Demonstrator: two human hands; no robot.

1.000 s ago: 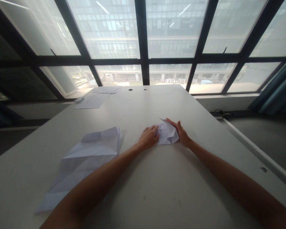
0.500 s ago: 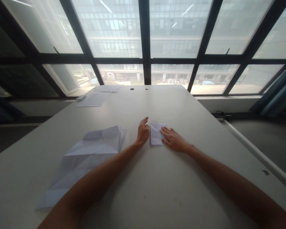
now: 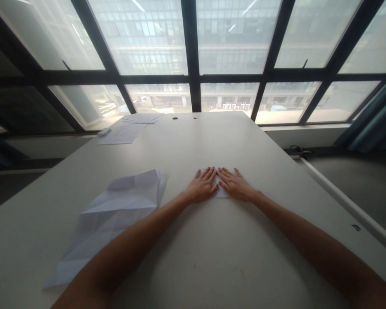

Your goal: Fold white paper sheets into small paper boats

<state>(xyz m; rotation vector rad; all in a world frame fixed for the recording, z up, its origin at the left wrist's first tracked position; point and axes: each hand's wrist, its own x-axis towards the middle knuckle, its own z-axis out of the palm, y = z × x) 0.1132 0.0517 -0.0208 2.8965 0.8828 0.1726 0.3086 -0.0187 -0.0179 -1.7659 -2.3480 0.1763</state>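
Note:
A small folded square of white paper (image 3: 221, 194) lies flat on the table, mostly covered by my two hands. My left hand (image 3: 203, 185) rests palm down on its left part, fingers stretched out. On its right part lies my right hand (image 3: 236, 184), flat too, with the fingers extended. The fingertips of both hands nearly meet over the paper's middle. To the left is a large creased sheet of paper (image 3: 116, 214), partly behind my left forearm.
The white table (image 3: 193, 240) reaches toward tall windows (image 3: 231, 38). Several loose sheets (image 3: 122, 134) lie at its far left, with a small crumpled whitish thing (image 3: 104, 132) beside them. A small dark mark (image 3: 356, 227) shows near the right edge.
My left hand has come down from beside the small folded paper onto it, turning palm down. The right hand stays on the paper. The view has shifted slightly.

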